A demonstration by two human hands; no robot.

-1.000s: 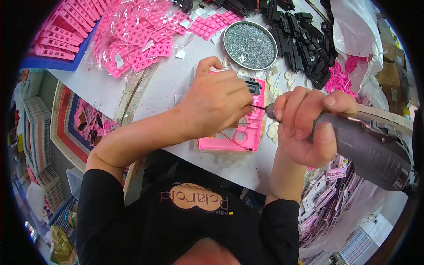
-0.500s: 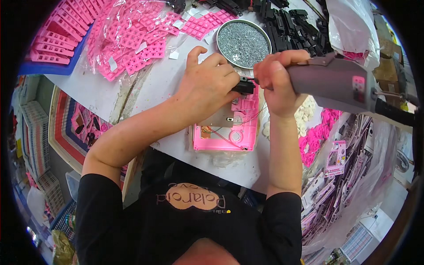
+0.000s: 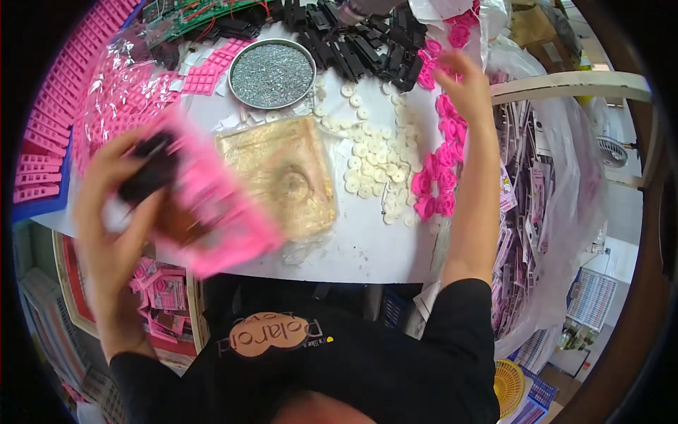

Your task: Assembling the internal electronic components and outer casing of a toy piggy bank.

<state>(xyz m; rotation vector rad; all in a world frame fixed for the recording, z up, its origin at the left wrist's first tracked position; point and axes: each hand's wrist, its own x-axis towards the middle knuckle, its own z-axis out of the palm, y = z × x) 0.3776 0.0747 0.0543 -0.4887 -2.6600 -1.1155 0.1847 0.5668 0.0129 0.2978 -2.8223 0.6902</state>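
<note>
My left hand (image 3: 106, 205), smeared by motion, grips a pink plastic housing (image 3: 236, 230) at the left of the table. A black part (image 3: 152, 166) sits in the housing by my fingers; its details are blurred. Over at the upper right, my right hand (image 3: 466, 88) holds nothing and its fingers are apart. It is nearest to the pink ring-shaped parts (image 3: 446, 145) and the heap of black plastic parts (image 3: 360, 53). A block wrapped in yellowish film (image 3: 275, 180) lies bare on the table.
A round tin of small screws (image 3: 272, 74) stands behind the block. White discs (image 3: 374, 159) are spread beside it. Pink keypad pieces (image 3: 127, 92) in clear plastic and a blue tray (image 3: 42, 205) fill the left. A white curved bar (image 3: 572, 83) juts in at right.
My right hand has let go of the grey electric screwdriver and moved up and right. My left hand has lifted the pink housing off the wrapped block and carried it left.
</note>
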